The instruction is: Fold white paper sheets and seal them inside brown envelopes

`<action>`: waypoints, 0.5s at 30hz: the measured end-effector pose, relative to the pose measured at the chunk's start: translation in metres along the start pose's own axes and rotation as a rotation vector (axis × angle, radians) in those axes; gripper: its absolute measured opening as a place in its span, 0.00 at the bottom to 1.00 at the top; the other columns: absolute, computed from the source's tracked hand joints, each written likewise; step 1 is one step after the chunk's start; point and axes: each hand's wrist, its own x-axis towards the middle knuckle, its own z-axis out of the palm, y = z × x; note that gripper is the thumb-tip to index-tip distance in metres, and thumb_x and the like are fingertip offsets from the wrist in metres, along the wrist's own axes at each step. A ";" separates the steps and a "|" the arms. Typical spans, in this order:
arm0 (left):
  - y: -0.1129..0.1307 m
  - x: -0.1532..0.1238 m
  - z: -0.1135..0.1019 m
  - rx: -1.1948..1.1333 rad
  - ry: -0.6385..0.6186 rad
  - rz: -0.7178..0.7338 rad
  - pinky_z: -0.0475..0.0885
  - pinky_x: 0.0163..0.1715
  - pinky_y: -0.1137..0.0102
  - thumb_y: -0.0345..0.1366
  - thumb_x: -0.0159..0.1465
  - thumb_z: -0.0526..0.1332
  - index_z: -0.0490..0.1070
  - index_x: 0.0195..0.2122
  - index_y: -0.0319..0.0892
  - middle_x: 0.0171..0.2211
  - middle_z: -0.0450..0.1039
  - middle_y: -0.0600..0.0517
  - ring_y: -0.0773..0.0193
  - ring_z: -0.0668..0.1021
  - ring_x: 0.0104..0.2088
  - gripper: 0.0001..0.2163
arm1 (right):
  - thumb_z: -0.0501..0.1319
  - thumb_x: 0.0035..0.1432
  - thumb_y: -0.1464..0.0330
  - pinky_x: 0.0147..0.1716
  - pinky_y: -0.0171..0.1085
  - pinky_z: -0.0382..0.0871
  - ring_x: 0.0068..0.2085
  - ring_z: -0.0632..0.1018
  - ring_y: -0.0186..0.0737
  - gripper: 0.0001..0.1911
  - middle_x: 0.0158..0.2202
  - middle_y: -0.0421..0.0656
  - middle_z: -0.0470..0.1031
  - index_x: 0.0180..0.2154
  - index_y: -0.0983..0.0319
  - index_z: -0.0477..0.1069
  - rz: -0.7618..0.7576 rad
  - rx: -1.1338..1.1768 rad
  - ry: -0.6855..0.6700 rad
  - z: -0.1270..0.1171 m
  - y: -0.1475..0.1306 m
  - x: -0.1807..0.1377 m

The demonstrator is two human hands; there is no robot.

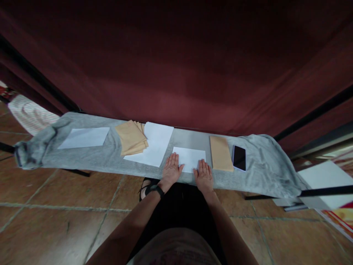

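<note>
Both hands lay flat, fingers spread, gripping nothing: the left hand [171, 167] pressed the folded white sheet [190, 158] at its 8 o'clock edge, the right hand [203, 173] at 5 o'clock; a tan envelope [221, 153] lay at the sheet's 3 o'clock

Paper goods and a phone on a grey-draped tabletop

A grey cloth [110, 156] covers the tabletop; on it lie a white envelope [84, 137] far left, a fanned stack of tan envelopes [131, 137] overlapping a white sheet [156, 145], then a single tan envelope [221, 153] just beside a dark phone [239, 157].
</note>
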 end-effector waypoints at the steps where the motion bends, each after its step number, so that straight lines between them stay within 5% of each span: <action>1: 0.000 -0.001 0.000 0.001 0.000 -0.001 0.49 0.71 0.56 0.48 0.72 0.45 0.51 0.71 0.29 0.72 0.49 0.37 0.51 0.54 0.72 0.32 | 0.44 0.73 0.58 0.65 0.54 0.57 0.67 0.65 0.55 0.32 0.68 0.60 0.61 0.69 0.71 0.55 0.002 0.000 -0.001 -0.001 0.001 -0.002; 15: -0.008 -0.020 -0.001 0.034 0.069 0.015 0.54 0.70 0.55 0.44 0.73 0.44 0.54 0.70 0.29 0.71 0.52 0.38 0.51 0.56 0.71 0.30 | 0.45 0.74 0.59 0.65 0.52 0.57 0.66 0.66 0.53 0.32 0.67 0.61 0.62 0.69 0.73 0.54 -0.007 -0.093 0.003 -0.015 0.011 -0.021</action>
